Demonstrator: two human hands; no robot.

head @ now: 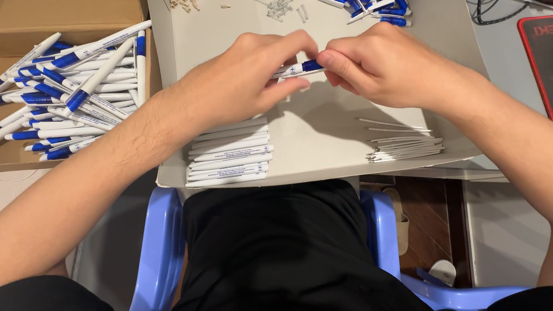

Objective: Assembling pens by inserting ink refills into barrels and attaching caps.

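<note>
Both hands' grip on pen [300, 68], cardboard tray [328, 130]

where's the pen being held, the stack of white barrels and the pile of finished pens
pen [300, 68], head view, on the blue and white middle showing between both hands
stack of white barrels [229, 160], head view, on the middle barrels
pile of finished pens [68, 94], head view, on the heap's centre

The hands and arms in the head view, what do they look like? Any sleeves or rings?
Both arms are bare up to the picture's edge, with no sleeves showing. The left hand and right hand wear no gloves. No rings, watch or bracelets show on the fingers or wrists. The forearms have fine hair. Below them, the person wears black clothing on the lap.
</note>
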